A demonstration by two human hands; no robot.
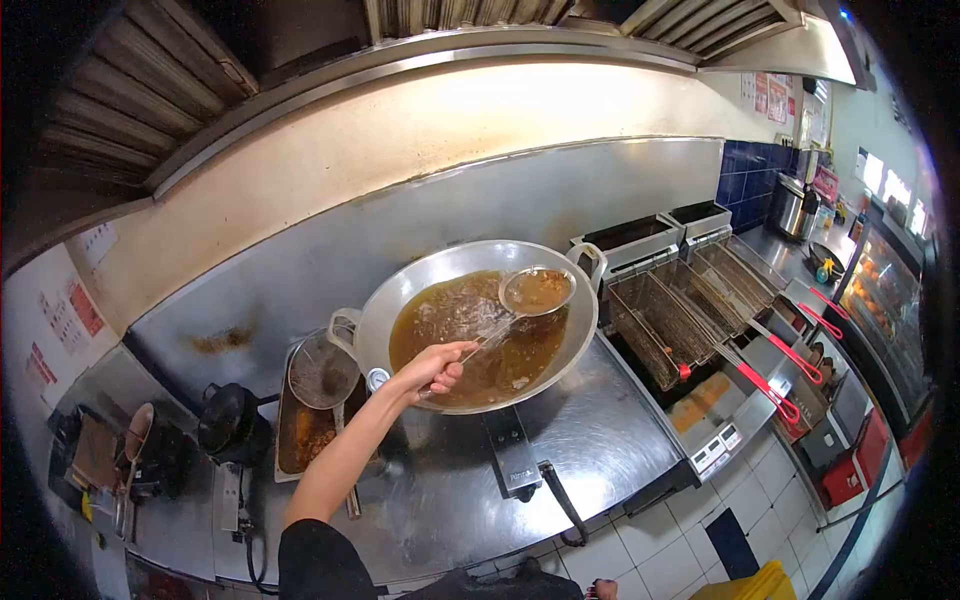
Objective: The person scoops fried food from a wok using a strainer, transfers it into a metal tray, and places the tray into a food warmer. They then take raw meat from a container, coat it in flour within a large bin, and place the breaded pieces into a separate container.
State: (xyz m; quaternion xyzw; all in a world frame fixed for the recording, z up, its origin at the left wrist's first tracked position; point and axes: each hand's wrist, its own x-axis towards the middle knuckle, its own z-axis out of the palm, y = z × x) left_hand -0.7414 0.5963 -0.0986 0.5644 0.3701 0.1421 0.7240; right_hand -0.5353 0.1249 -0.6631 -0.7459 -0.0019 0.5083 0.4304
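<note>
My left hand [432,371] reaches over a large two-handled wok [470,254], its fingers wrapped round the thin handle of a skimmer [538,291]. The skimmer's round head is at the far right part of the brown oil [430,335], with some brownish bits showing in it. Foam and bubbles lie on the oil's surface. A round dial [377,378], like a thermometer, sits at the wok's near left rim. Only a small part of my right hand [603,590] shows at the bottom edge, low beside my body, and its fingers are mostly cut off.
Left of the wok, a second strainer [325,370] rests over a metal tray [285,440] with browned crumbs. Fryer baskets [650,325] with red handles [770,392] stand right. A burner control box [513,460] with a hose is at the counter's front. A black pot [232,425] stands left.
</note>
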